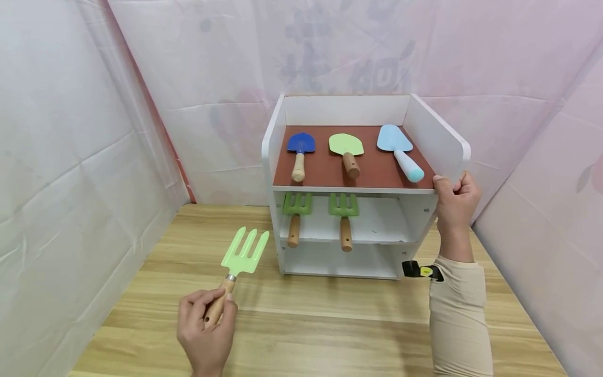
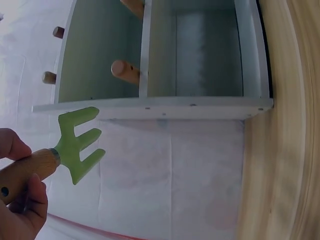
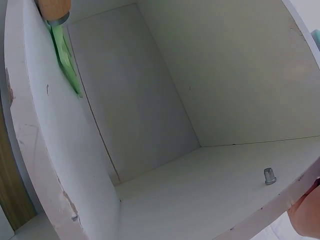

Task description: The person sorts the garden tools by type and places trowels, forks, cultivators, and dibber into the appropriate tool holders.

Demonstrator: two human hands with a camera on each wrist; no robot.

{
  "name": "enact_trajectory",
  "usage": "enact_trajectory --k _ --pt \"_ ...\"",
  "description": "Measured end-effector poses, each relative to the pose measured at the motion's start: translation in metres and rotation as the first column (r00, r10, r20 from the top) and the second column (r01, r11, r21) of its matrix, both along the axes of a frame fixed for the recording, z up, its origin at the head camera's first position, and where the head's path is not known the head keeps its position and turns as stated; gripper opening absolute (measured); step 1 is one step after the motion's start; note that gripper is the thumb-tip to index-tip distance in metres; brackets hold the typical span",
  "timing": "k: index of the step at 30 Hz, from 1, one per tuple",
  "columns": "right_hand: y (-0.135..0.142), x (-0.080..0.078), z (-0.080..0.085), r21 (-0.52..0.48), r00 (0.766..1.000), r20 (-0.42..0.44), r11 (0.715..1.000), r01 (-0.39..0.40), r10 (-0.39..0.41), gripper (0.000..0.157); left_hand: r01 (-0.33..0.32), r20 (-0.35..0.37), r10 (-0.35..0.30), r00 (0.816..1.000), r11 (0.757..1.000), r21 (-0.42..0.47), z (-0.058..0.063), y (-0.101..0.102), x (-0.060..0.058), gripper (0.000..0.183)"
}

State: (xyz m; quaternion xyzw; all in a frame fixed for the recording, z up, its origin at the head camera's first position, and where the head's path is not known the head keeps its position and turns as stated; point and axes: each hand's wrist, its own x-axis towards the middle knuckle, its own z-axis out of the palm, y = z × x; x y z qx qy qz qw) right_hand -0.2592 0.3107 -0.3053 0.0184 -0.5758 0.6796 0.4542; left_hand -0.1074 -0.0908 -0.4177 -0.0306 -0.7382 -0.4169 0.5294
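My left hand (image 1: 207,327) grips the wooden handle of a light green garden hand fork (image 1: 245,255), its three tines pointing up and away. The fork is held in front and to the left of a white shelf unit (image 1: 365,191). At the unit's right front corner, my right hand (image 1: 456,201) holds the side panel, thumb by the top board's edge. On the middle shelf lie two more green hand forks, one on the left (image 1: 294,222) and one nearer the centre (image 1: 345,225), with their wooden handles jutting past the front edge.
On the reddish-brown top board lie a blue trowel (image 1: 300,152), a light green trowel (image 1: 347,149) and a light blue trowel (image 1: 398,146). The unit's low walls border that board. A wood-grain table (image 1: 301,335) bears the unit, with pale cloth walls (image 1: 70,157) around it.
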Motion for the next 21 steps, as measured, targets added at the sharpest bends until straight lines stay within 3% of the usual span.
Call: enact_trajectory --k 12,21 --pt "0.001 0.001 -0.001 -0.021 1.000 0.009 1.000 0.001 -0.001 0.030 0.109 -0.125 -0.114 0.986 0.993 -0.047 0.001 0.023 -0.002 0.011" --pt "0.000 0.000 0.001 -0.023 1.000 0.014 1.000 0.007 -0.007 0.030 0.203 -0.203 -0.218 0.955 0.975 -0.094 0.028 0.048 -0.002 0.007"
